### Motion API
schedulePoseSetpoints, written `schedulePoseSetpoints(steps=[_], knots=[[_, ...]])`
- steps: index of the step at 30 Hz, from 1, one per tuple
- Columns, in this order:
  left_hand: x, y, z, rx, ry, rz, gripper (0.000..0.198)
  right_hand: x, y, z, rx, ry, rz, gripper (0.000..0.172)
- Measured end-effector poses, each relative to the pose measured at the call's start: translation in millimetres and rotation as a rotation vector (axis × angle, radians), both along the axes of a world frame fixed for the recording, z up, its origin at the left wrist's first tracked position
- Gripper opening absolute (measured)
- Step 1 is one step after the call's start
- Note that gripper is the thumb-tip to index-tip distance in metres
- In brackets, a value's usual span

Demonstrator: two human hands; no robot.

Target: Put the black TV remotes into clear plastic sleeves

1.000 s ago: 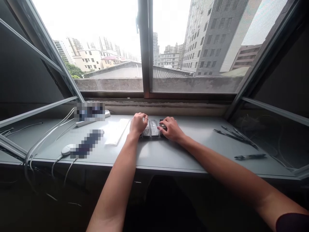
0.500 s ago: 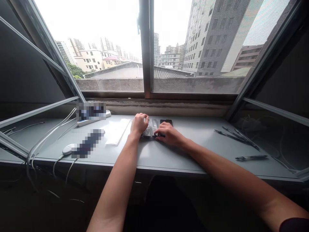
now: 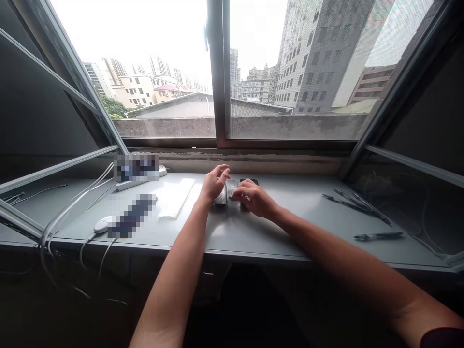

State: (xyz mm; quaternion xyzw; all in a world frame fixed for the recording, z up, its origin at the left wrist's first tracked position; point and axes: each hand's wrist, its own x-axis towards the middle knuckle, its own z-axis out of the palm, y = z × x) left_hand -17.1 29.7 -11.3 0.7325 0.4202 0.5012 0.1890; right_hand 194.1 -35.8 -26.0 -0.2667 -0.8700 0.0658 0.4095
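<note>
Head view — left hand (image 3: 213, 186) has lifted, fingers now spread, while right hand (image 3: 253, 197) covers the wrapped packets (image 3: 225, 192), fingers curled.

Change since the earlier views: the left hand (image 3: 213, 185) has lifted, its fingers now spread above the clear-wrapped packs (image 3: 225, 192); the right hand (image 3: 253, 197) has shifted left over the packs, hiding most of the dark device (image 3: 251, 182) at their far right.

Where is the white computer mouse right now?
The white computer mouse sits on the grey desk near its front left edge, left of the left hand.
</note>
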Motion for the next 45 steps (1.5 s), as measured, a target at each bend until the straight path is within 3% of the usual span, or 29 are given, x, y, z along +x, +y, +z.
schedulePoseSetpoints(steps=[4, 9, 13, 17, 20, 22, 24, 27, 30, 34, 37, 45], knots=[[-2, -2, -0.9, -0.011, 0.152, 0.123, 0.043, -3, -4, 1.9, -0.151, 0.169, -0.039, 0.022], [-4, 2, -5.5, -0.07, 0.156, 0.037, 0.05, -4, -7, 3.1, -0.212, 0.226, -0.071, 0.026], [-4, 1, -3.8, -0.18, 0.029, 0.002, 0.058, -2, -10, 5.9, -0.08, 0.145, -0.068, 0.025], [-2, 1, -0.6, -0.3, -0.203, -0.089, 0.091, -4, -15, 8.9, 0.009, 0.118, -0.018, 0.021], [0, 3, 2.1, -0.389, -0.467, -0.212, 0.112, -8, -18, 9.3, -0.035, 0.225, -0.005, 0.012], [1, 2, 4.6, -0.419, -0.578, -0.274, 0.11, -10, -19, 8.9, -0.137, 0.369, -0.035, 0.02], [1, 0, 7.5, -0.426, -0.618, -0.339, 0.092, -12, -17, 8.5, -0.291, 0.524, -0.055, 0.041], [1, -7, 11.5, -0.405, -0.6, -0.4, 0.059, -13, -12, 9.4, -0.645, 0.662, 0.064, 0.061], [2, -11, 13.6, -0.383, -0.589, -0.392, 0.047, -12, -11, 13.2, -0.99, 0.703, 0.214, 0.06], [2, -13, 13.8, -0.402, -0.56, -0.371, 0.045, -11, -15, 18.0, -1.268, 0.689, 0.279, 0.05], [2, -12, 12.4, -0.442, -0.576, -0.366, 0.045, -11, -17, 14.8, -1.382, 0.682, 0.316, 0.048], [-2, -1, 5.6, -0.48, -0.605, -0.283, 0.055, -10, -18, 3.5, -1.455, 0.467, 0.392, 0.038]])
